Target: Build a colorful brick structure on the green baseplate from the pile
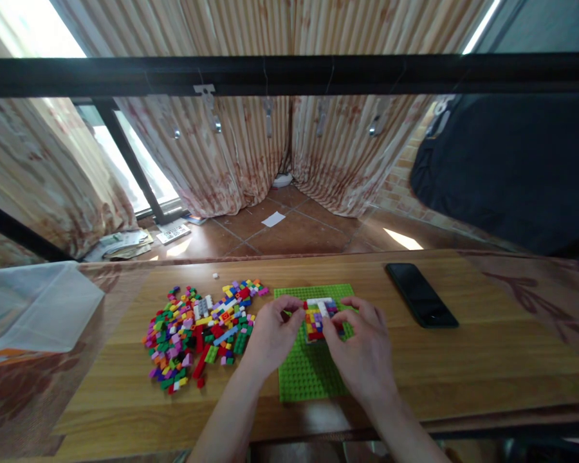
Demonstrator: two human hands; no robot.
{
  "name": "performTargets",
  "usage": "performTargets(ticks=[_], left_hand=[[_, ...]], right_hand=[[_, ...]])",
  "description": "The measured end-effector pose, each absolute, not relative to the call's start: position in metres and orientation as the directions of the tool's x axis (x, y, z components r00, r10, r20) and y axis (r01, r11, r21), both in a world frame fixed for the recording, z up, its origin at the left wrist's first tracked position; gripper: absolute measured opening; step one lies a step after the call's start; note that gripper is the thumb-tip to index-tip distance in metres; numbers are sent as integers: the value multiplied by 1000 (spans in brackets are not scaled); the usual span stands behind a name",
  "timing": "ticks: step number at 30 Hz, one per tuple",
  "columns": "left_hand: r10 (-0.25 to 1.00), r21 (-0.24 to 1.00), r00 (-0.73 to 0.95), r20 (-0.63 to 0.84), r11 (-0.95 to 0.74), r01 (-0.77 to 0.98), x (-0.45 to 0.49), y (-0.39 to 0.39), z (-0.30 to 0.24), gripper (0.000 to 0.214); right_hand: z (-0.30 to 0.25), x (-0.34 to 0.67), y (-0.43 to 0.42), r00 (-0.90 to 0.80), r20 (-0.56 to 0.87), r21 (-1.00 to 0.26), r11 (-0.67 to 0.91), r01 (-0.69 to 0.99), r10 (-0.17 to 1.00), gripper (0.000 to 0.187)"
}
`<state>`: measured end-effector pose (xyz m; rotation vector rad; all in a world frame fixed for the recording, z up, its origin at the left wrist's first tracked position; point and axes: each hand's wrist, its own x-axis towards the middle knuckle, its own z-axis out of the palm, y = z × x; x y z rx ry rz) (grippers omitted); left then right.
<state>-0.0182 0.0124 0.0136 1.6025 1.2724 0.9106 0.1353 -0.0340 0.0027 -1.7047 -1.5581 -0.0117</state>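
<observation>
A block built of multicoloured toy bricks (pixel 314 319) sits over the green baseplate (pixel 302 379), with white bricks along its top. Thumb and fingers of my left hand (pixel 275 331) are closed at the block's left edge. My right hand (pixel 364 344) has its fingers bent around the right side, the thumb lying on the block near the white bricks. The fingers cover part of the block's sides. Whether a small loose brick is between the right fingertips cannot be made out.
A heap of loose coloured bricks (pixel 174 334) spreads over the wooden table (pixel 120 399) on the left. One small white brick (pixel 215 276) lies apart behind it. Further left stands a translucent plastic bin (pixel 72 308). A black phone (pixel 422 296) rests at the right.
</observation>
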Motion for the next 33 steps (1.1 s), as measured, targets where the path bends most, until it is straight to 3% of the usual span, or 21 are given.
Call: performTargets(ticks=[6, 25, 33], left_hand=[[978, 940, 210, 14, -84, 330, -18, 12, 14, 17], [974, 936, 225, 39, -114, 332, -19, 13, 11, 16], [907, 812, 354, 229, -379, 445, -13, 4, 15, 32]], right_hand=[[6, 140, -37, 353, 465, -602, -2, 798, 812, 21], [1, 128, -31, 281, 507, -522, 31, 852, 815, 21], [0, 127, -31, 332, 423, -620, 2, 785, 843, 22]])
